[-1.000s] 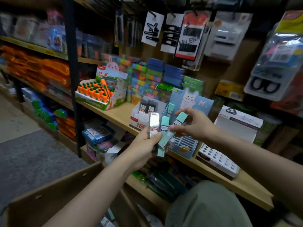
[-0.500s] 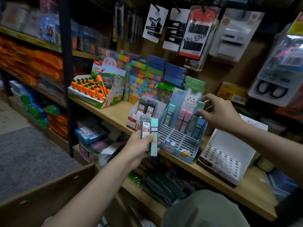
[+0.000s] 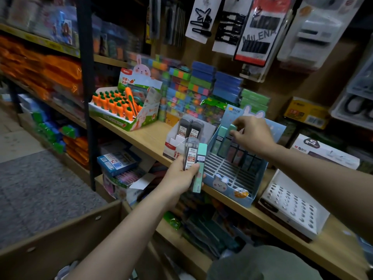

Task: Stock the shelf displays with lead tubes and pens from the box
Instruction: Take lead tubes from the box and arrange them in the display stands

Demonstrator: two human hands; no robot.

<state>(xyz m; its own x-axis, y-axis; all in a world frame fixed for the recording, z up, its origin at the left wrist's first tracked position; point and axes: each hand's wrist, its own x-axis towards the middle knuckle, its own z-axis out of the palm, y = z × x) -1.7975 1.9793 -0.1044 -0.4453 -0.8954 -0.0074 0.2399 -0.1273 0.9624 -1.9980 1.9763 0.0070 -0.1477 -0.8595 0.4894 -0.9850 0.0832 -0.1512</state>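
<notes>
Two slim plastic lead tubes (image 3: 194,162), one clear-and-dark, one mint green, stand upright in the left hand (image 3: 179,176), gripped round their lower halves. They look light, stiff and smooth, so a pinch at the cap end likely suits best. The right hand (image 3: 250,134) pinches another mint tube (image 3: 232,128) at the pale-blue slotted cardboard bunny display (image 3: 232,178) on the wooden shelf (image 3: 141,136).

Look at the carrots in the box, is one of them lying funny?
Yes. In the carrot display box, most carrot-shaped items stand upright in rows, but one long orange carrot piece lies slanted across the tops of the others instead of standing in a slot. Nothing looks spilled or broken.
</notes>
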